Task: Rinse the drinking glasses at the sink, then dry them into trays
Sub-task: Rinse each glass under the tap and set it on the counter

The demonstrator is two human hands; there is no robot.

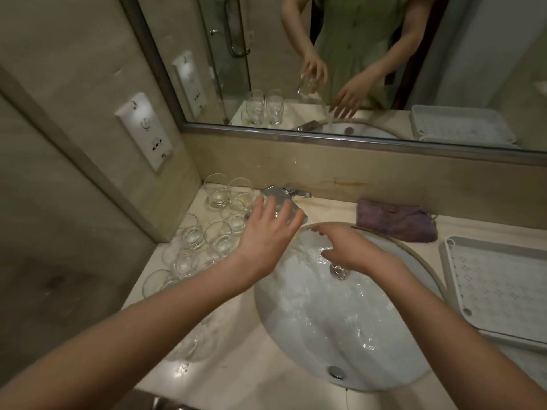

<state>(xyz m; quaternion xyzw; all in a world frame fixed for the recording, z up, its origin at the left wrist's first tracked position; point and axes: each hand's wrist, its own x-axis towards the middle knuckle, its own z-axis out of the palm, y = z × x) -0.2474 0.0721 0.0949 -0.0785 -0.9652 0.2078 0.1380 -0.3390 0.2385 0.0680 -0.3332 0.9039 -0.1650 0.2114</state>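
My left hand grips a clear drinking glass from above, just over the back rim of the white sink and in front of the chrome tap. Water spills down from there into the basin. My right hand is held in that water with its fingers stretched out, holding nothing. Several more clear glasses stand crowded on the counter left of the sink. A white slotted tray with nothing in it lies on the counter at the right.
A folded purple cloth lies behind the sink at the right. A mirror runs along the back wall and reflects the person, the glasses and the tray. A socket panel is on the left wall. More glasses stand near the counter's front edge.
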